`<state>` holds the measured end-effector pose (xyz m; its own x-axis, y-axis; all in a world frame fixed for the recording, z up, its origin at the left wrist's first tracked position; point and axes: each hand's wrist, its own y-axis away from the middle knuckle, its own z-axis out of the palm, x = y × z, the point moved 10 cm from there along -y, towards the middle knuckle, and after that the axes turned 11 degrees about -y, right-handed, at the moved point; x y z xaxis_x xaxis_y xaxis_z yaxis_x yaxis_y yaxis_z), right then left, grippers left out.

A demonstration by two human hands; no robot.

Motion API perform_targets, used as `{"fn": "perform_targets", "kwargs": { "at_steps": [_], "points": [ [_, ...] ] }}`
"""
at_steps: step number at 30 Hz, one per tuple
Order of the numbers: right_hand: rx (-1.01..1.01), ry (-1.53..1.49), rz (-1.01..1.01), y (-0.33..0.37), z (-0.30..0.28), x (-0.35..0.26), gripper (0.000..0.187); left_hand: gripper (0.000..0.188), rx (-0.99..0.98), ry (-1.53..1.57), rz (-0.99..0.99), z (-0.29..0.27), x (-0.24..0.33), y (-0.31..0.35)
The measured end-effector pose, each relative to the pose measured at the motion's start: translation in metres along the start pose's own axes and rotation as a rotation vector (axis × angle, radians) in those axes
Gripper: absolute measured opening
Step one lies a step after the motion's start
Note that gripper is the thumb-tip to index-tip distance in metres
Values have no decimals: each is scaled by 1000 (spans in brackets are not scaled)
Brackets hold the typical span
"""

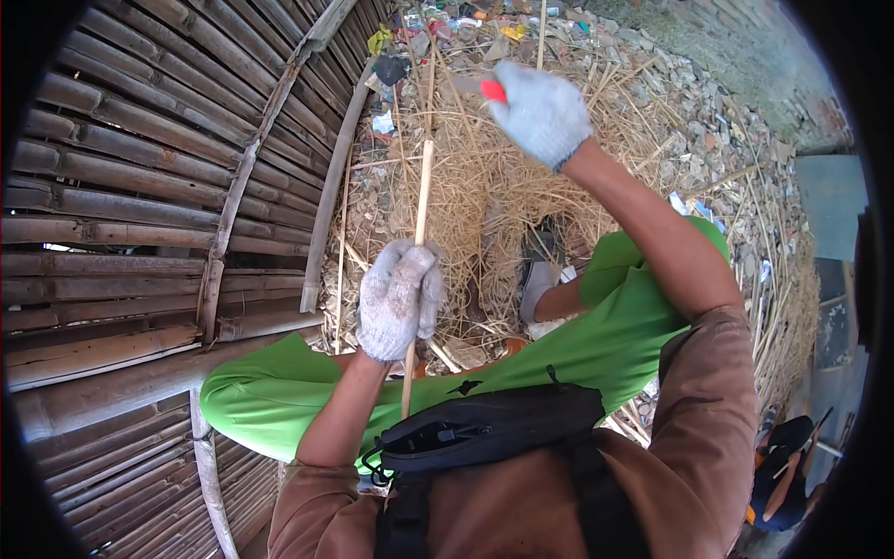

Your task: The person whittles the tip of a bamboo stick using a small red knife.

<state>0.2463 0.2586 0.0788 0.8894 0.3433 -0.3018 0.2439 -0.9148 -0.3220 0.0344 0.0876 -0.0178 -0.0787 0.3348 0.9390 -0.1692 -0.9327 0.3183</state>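
Note:
My left hand [400, 300], in a dirty white knit glove, is closed round a slim pale bamboo stick [425, 186]. The stick runs lengthwise away from my lap, its lower end reaching back near my waist. Farther out and to the right, my right hand [542, 114], also gloved, grips a knife [494, 90]. A bit of red handle shows, and the greyish blade points left, smeared by motion. The blade is apart from the stick, beyond its far end. Thin bamboo shavings [484, 177] lie heaped on the ground beneath both hands.
A bamboo slat wall [140, 196] stands close on the left, with a leaning pole [340, 177] beside it. Rubble and litter [521, 30] lie at the far end. A concrete wall [726, 56] rises at the far right. Another person [782, 475] is at the lower right.

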Motion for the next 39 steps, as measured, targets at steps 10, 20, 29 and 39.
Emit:
{"fn": "perform_targets", "kwargs": {
  "at_steps": [10,20,29,39],
  "points": [
    [-322,-84,-158,55,58,-83,26,25,25,-33,-6,-9,-4,-5],
    [64,49,-29,1,2,12,30,20,-7,19,34,2,1,1],
    [-205,-131,-218,58,53,-80,24,24,18,-59,48,-8,3,-5],
    [89,146,11,-8,-8,26,31,23,-28,-82,13,6,6,10]
  ]
}}
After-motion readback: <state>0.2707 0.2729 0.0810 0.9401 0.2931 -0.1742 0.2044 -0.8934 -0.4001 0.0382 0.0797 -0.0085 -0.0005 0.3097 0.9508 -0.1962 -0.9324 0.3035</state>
